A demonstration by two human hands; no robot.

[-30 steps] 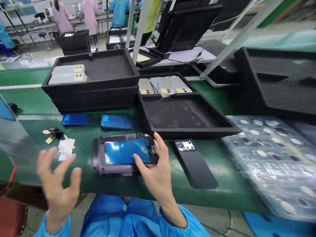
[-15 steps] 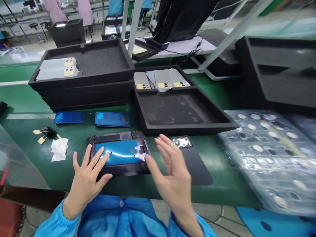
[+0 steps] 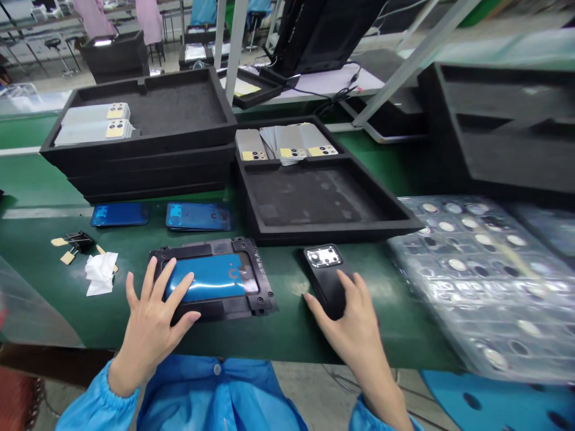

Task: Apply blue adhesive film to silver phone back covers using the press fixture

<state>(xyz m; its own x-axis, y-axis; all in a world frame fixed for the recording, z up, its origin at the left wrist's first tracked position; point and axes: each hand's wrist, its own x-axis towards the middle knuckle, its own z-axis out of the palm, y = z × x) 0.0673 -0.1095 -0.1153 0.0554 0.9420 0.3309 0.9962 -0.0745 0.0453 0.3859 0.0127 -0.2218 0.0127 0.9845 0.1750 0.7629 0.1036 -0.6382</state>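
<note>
A black fixture [image 3: 224, 308] lies on the green table [image 3: 287, 335], with a blue film sheet [image 3: 204, 279] in its recess. Fingers spread, my left hand [image 3: 150, 317] rests over the left side of the film and fixture. To the right of the fixture is a dark phone back cover [image 3: 326, 281] with a silver camera plate at its upper end. My right hand [image 3: 354, 317] is at its lower right, thumb and fingers apart around its edges; its lower part is hidden by the hand.
Behind are stacked black trays [image 3: 157, 143] and an open black tray [image 3: 332, 230] with silver covers. Blue film stacks [image 3: 197, 216], a binder clip [image 3: 79, 240] and crumpled tissue [image 3: 101, 272] lie left. Clear plastic trays [image 3: 480, 287] lie right.
My right hand has moved from the fixture's right edge rightward onto the dark cover, which now sits turned and looks narrower. My left hand remains on the film.
</note>
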